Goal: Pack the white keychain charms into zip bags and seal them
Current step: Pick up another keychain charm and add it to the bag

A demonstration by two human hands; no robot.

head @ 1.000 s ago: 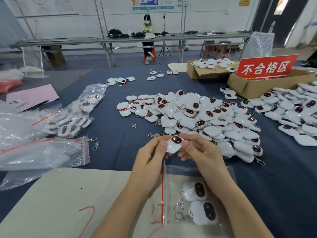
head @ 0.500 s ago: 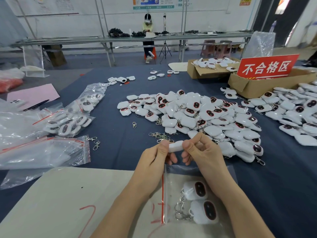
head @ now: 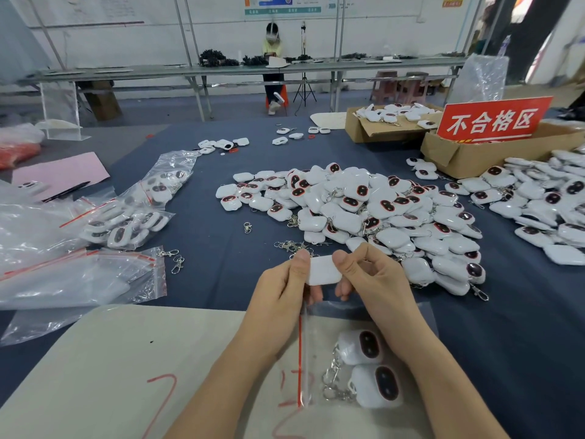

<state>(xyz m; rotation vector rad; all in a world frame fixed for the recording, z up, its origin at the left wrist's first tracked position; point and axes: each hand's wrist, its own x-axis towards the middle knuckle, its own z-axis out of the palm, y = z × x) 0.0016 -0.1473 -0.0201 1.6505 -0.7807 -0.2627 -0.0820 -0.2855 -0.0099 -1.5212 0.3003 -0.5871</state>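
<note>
Both hands hold one white keychain charm (head: 322, 270) above the table, its plain white back facing me. My left hand (head: 281, 289) pinches its left end and my right hand (head: 370, 277) pinches its right end. Below my wrists lies a clear zip bag (head: 408, 324) with a red strip, holding two white charms (head: 367, 365) with dark oval windows and metal clasps. A big heap of loose charms (head: 364, 207) covers the blue cloth just beyond my hands.
Filled zip bags (head: 133, 213) and flat unfilled ones (head: 79, 277) lie at the left. Another charm pile (head: 547, 210) sits far right, behind it cardboard boxes (head: 468, 153) with a red sign (head: 493, 120). A beige board (head: 110, 369) lies under my forearms. Loose clasps (head: 174, 258) dot the cloth.
The charm has been turned over between my fingers: its dark red-rimmed window faced me a second ago, then its edge, now its plain white back. Both hands stayed in place.
</note>
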